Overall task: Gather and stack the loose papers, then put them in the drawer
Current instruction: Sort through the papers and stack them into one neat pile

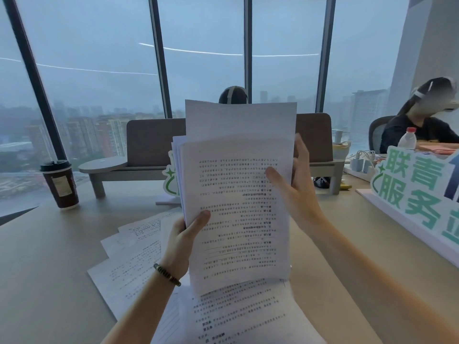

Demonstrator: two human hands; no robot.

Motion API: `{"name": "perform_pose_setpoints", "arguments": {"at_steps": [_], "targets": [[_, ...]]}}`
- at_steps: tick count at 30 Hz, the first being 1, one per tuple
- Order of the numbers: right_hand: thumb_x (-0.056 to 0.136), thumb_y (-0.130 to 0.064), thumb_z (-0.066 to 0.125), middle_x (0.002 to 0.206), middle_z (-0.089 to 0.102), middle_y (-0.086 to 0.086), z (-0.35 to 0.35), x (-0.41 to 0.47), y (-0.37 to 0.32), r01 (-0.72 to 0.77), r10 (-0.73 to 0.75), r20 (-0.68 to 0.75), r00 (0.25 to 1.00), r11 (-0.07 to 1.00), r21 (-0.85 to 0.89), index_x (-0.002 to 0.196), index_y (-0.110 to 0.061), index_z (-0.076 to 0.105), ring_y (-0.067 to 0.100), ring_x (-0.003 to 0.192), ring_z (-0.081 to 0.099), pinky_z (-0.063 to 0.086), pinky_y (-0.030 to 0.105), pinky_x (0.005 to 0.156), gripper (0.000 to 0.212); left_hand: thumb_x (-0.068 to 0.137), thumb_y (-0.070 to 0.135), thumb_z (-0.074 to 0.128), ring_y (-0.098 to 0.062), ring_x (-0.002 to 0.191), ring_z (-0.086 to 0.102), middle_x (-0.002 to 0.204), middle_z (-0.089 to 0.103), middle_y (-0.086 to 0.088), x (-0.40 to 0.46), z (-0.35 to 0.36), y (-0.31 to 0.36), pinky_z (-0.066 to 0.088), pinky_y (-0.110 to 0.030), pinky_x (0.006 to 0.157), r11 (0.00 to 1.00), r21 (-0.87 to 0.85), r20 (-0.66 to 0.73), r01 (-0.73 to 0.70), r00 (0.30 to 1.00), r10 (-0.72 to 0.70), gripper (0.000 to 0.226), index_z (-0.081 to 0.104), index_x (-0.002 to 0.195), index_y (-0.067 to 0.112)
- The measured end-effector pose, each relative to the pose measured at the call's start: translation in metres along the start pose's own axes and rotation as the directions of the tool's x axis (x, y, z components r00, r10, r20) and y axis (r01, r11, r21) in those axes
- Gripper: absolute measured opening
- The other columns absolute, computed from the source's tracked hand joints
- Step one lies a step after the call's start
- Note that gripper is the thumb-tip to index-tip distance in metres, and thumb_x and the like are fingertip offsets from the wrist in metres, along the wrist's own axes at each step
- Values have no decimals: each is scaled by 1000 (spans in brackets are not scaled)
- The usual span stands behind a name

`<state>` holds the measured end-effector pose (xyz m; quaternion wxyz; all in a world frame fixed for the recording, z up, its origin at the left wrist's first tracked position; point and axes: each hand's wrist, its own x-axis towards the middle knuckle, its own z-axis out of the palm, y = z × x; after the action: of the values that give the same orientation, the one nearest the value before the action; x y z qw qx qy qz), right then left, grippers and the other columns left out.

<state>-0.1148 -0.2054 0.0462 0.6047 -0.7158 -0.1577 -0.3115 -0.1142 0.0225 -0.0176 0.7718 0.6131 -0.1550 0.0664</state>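
White printed sheets form a raised stack of papers (pixel 238 194), held upright above the counter (pixel 49 269) with the print upside down. Its edges are uneven: 1 blank sheet stands taller at the back, and several sheet edges fan out on the stack's left side. The left hand (pixel 183 234) grips the stack's lower left edge, thumb across the front sheet, fingers hidden behind. The right hand (pixel 295 184) holds the right edge, thumb pressed on the front and fingers curled round the back.

More loose papers (pixel 134 259) lie overlapping on the counter below and to the left of the stack, their corners splayed at different angles, and further sheets run under the forearms to the bottom edge of the view.

A coffee cup (pixel 60 184) stands well apart at the far left, with bare counter between it and the sheets. A green-lettered sign (pixel 412 192) lines the right side, leaving a bare strip beside the right forearm.
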Motion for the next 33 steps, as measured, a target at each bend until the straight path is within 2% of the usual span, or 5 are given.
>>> {"name": "perform_pose_setpoints", "arguments": {"at_steps": [5,13,20,27,33], "targets": [[90,-24,71,158,19,-21,-6,42,-51,238,-240,22,970,942,-238,157,-39,2,1,141,31,26,38,116,97,77,39,76,-33,92,73,102,75,-14,-3,0,2,60,-44,74,999,-31,35,-17,999,18,26,79,94,20],[94,-30,66,118,49,-9,-7,60,-59,349,-267,226,937,752,-560,125,-34,68,5,112,45,35,25,97,31,81,24,64,-35,93,72,103,75,-15,-2,-5,-3,59,-48,78,999,-50,62,-12,998,15,21,79,94,20],[93,-27,68,113,61,-9,-10,57,-46,407,-341,223,913,729,-550,117,-29,73,1,102,53,41,16,89,25,80,20,66,-36,93,72,102,75,-15,-2,-6,-6,59,-51,78,1000,9,46,-1,999,0,19,79,93,18],[76,-30,85,121,62,-11,-16,38,-27,-14,14,5,1000,1000,-24,138,-38,47,3,103,66,58,27,86,72,78,34,76,-37,98,71,107,74,-16,0,-12,-11,58,-51,82,1000,15,52,26,998,-26,27,78,98,17],[84,-30,73,112,75,4,-1,-25,45,-390,353,216,910,906,165,122,-14,65,25,98,74,61,43,81,42,86,28,68,-38,98,70,107,74,-17,-1,-9,-15,57,-54,83,996,-3,28,87,996,-87,29,73,107,9]]}}
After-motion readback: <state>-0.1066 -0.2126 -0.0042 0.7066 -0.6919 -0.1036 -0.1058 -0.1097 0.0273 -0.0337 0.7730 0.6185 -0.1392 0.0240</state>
